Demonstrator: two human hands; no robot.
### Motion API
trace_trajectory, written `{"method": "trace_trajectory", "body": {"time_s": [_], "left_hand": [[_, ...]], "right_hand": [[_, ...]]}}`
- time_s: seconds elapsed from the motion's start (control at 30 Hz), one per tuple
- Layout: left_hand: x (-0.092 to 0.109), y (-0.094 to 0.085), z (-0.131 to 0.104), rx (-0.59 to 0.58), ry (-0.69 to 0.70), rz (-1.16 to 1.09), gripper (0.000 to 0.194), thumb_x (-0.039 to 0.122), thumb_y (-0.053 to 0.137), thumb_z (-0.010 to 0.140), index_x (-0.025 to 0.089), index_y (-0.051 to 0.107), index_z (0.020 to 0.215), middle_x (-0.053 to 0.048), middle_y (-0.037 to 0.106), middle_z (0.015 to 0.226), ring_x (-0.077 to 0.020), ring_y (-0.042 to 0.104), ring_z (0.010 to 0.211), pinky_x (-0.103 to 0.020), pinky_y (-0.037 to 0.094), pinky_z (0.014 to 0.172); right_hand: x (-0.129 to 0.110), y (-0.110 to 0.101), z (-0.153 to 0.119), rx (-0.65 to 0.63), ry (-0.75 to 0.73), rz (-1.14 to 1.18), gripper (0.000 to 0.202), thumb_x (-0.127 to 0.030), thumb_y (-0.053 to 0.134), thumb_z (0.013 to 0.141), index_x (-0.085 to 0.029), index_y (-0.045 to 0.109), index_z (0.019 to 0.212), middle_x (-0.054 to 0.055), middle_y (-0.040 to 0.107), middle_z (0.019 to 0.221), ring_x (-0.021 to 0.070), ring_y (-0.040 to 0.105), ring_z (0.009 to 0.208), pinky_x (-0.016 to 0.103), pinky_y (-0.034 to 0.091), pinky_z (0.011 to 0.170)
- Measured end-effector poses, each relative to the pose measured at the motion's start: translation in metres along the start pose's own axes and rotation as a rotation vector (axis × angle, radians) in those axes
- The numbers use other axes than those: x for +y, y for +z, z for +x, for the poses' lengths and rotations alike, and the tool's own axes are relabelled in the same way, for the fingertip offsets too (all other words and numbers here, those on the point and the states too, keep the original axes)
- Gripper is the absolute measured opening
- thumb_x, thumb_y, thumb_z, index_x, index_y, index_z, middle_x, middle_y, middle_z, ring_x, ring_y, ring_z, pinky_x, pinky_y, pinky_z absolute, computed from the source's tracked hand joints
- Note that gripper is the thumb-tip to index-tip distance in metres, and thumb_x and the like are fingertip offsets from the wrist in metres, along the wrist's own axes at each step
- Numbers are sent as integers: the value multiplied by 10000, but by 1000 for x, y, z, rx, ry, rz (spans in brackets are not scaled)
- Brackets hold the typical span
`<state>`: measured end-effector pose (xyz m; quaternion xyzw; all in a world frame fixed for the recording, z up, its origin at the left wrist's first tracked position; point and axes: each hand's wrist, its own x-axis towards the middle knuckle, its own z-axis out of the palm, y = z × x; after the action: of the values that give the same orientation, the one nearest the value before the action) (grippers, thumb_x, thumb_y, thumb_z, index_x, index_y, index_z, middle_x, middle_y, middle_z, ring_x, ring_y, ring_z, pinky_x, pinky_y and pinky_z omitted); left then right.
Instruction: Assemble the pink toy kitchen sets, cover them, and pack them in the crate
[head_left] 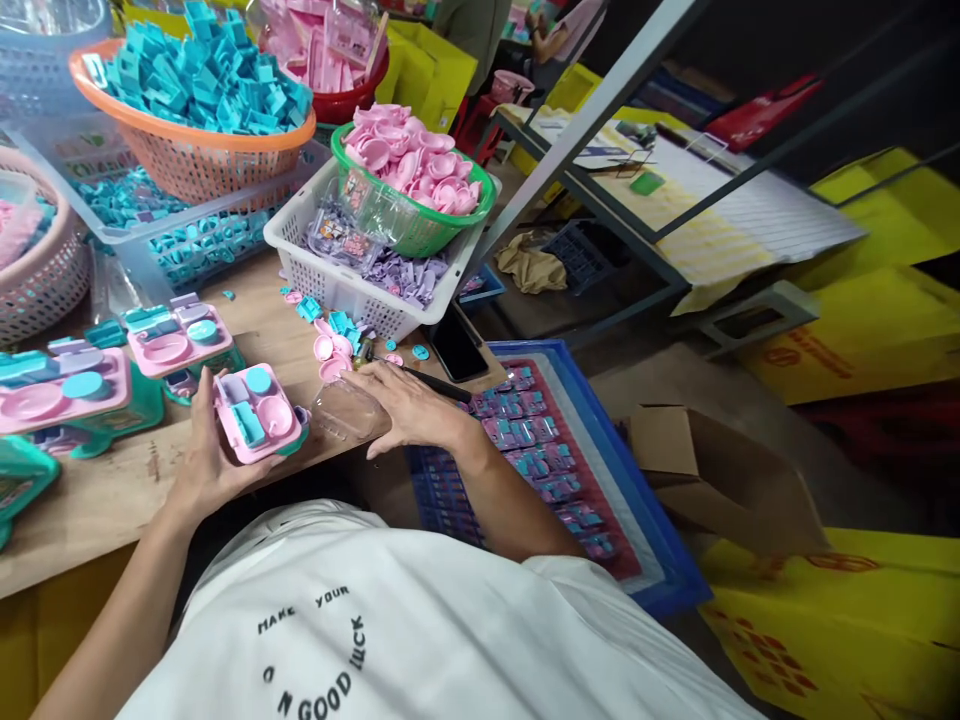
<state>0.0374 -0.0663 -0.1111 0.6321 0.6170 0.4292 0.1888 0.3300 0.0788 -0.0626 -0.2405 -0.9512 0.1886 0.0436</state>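
My left hand (206, 455) is wrapped round a small pink toy kitchen set (253, 436), near the table's front edge. Its top shows a turquoise round piece, a pink dish, a turquoise block and a lilac part. To its right lies a clear plastic cover (345, 410), with my right hand (409, 405) at its right side, fingers stretched and slightly spread. Beyond that hand are loose pink dishes (334, 347) and turquoise pieces (346, 326). More pink toy sets (180, 340) stand on the left.
Behind the hands are a white basket (337, 285) of lilac parts, a green basket (420, 237) and an orange basket (202, 160). A phone (457, 345) lies at the table's right end, above a blue crate (637, 540) of packed pieces. A metal post (577, 140) rises behind.
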Motion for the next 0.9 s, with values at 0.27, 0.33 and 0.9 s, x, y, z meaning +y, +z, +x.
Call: {"method": "trace_trajectory", "body": {"time_s": [0.27, 0.33, 0.9], "left_hand": [[-1, 4, 6, -61, -77, -175, 1209, 567, 837, 653, 263, 142, 1595, -168, 308, 1609, -390, 355, 1476, -600, 322, 1202], [1, 8, 8, -47, -78, -207, 1175, 534, 852, 641, 242, 192, 1568, -170, 346, 1572, -376, 384, 1453, -568, 341, 1200], [11, 64, 31, 69, 32, -301, 1084, 451, 866, 576, 267, 288, 1475, -140, 457, 1408, -359, 466, 1319, -555, 395, 1130]], "right_hand": [[16, 7, 32, -199, -230, 6, 1209, -452, 940, 607, -216, 270, 1585, 188, 380, 1489, 366, 377, 1425, 534, 352, 1177], [17, 1, 26, -223, -179, 59, 1210, -525, 941, 565, -189, 328, 1554, 187, 417, 1413, 373, 426, 1367, 553, 387, 1149], [-81, -58, 64, -23, -133, -71, 1034, -476, 777, 799, -266, 154, 1596, 173, 320, 1466, 393, 323, 1417, 635, 303, 1187]]}}
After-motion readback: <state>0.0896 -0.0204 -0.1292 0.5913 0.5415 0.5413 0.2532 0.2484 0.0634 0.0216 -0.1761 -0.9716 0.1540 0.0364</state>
